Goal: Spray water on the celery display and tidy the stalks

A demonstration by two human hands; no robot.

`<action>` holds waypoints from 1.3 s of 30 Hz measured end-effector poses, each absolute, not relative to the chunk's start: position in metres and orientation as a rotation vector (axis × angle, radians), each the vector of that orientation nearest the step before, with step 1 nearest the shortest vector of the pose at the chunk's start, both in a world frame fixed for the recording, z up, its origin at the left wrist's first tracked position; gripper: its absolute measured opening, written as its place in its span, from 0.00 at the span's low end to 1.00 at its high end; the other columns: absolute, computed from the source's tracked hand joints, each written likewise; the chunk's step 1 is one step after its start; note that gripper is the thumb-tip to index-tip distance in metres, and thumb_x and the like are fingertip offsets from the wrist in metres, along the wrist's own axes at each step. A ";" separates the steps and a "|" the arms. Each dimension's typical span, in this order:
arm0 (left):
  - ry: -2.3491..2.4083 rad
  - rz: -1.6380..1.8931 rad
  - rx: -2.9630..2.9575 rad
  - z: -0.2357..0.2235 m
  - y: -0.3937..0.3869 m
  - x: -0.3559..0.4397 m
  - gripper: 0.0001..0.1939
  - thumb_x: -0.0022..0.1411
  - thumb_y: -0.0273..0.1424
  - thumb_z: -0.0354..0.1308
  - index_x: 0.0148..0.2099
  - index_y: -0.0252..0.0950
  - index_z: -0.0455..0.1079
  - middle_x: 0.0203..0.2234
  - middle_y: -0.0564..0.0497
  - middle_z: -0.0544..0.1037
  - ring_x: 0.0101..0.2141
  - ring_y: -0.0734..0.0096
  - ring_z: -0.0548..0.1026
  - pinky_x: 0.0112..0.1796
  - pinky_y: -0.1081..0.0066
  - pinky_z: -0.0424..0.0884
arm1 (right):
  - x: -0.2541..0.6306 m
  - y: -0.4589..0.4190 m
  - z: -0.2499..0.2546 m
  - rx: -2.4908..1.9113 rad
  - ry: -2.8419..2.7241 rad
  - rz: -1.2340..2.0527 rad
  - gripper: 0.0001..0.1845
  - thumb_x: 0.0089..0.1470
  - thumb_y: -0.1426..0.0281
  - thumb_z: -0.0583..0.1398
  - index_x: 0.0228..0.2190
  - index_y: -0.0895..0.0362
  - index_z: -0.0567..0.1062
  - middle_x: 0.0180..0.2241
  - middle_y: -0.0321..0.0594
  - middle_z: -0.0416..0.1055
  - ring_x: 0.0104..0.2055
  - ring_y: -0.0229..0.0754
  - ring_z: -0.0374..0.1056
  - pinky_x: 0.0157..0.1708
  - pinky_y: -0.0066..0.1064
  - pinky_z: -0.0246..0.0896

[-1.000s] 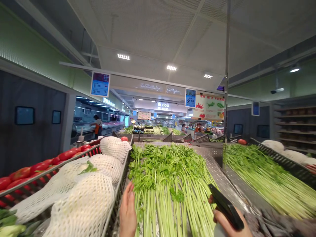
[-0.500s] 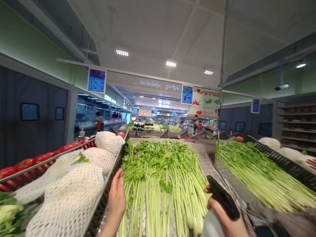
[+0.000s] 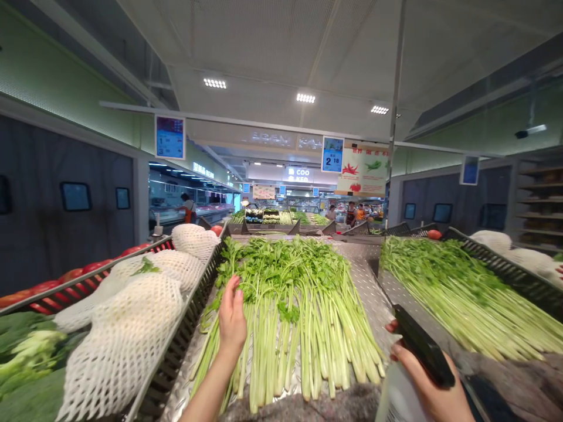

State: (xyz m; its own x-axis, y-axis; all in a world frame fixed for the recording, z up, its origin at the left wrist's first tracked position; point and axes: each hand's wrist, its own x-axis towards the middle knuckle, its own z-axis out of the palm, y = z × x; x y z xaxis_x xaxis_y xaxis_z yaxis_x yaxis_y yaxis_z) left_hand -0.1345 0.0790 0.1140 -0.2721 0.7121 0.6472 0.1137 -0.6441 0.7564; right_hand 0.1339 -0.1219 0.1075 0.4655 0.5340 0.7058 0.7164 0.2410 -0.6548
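Note:
Bunches of celery (image 3: 303,316) lie side by side on the metal display, leaves toward the back and pale stalks toward me. Over the left side of the celery I hold my left hand (image 3: 233,316), fingers stretched out and nothing in it. Whether it touches the leaves I cannot tell. At the lower right my right hand (image 3: 424,375) is wrapped round the neck of a spray bottle (image 3: 396,392) with a black head and a whitish body. The head points forward and to the left; the bottle's lower part is cut off by the frame.
A black slatted divider (image 3: 189,328) separates the celery from vegetables in white foam nets (image 3: 127,334). Broccoli (image 3: 35,357) and tomatoes (image 3: 74,281) lie further left. A mirror (image 3: 444,299) along the right reflects the celery. Price signs (image 3: 333,154) hang overhead; people stand far back.
My left hand has moved right and up, from beside the divider to over the celery. My right hand with the spray bottle has shifted right. The view has tilted down a little.

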 end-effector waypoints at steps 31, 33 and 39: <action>1.015 2.023 1.597 0.131 0.088 -0.152 0.24 0.56 0.40 0.42 0.50 0.32 0.60 0.49 0.43 0.65 0.49 0.65 0.63 0.51 0.63 0.55 | 0.113 -0.096 0.122 -1.329 -1.189 -0.097 0.13 0.42 0.64 0.56 0.30 0.58 0.72 0.23 0.37 0.70 0.31 0.43 0.68 0.31 0.29 0.62; 1.019 2.021 1.603 0.131 0.089 -0.152 0.23 0.56 0.39 0.43 0.50 0.33 0.60 0.49 0.43 0.64 0.49 0.65 0.63 0.51 0.63 0.55 | 0.120 -0.090 0.120 -1.342 -1.223 -0.088 0.12 0.42 0.65 0.56 0.30 0.58 0.72 0.28 0.40 0.71 0.32 0.43 0.68 0.33 0.29 0.62; 1.083 1.989 1.631 0.129 0.092 -0.156 0.21 0.57 0.38 0.42 0.50 0.33 0.60 0.50 0.44 0.64 0.50 0.65 0.61 0.52 0.63 0.53 | 0.128 -0.079 0.117 -1.360 -1.212 -0.090 0.14 0.42 0.65 0.57 0.31 0.59 0.72 0.33 0.43 0.72 0.35 0.44 0.68 0.35 0.30 0.62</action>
